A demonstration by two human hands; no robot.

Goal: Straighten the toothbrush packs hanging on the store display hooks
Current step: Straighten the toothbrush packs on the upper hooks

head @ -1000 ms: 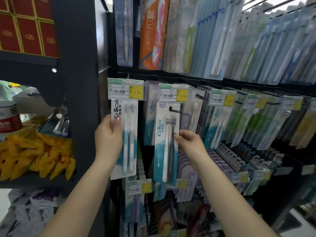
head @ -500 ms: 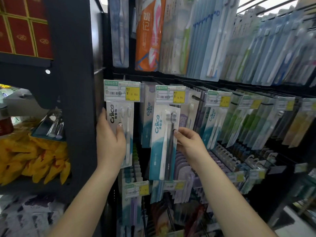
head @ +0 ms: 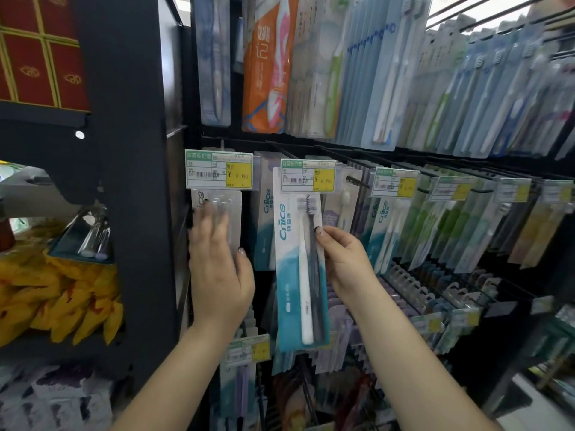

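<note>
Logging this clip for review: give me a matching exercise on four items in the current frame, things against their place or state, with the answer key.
Things:
1. left hand
2. right hand
3. orange pack
4. yellow bags

States:
A. top row of hooks
B. lies flat over the leftmost pack, blurred
C. shelf left of the black post
D. pinches the two-brush Cnice pack

Pairs: 1-B, 2-D, 3-A, 4-C

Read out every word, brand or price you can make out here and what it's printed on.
"Cnice": toothbrush pack pinched by the right hand.
"Cnice": pack behind it.
"¥ 9.60": left price tag.
"¥ 8.60": middle price tag.
"记": orange pack.
Other tags, barcodes: too blurred.
</note>
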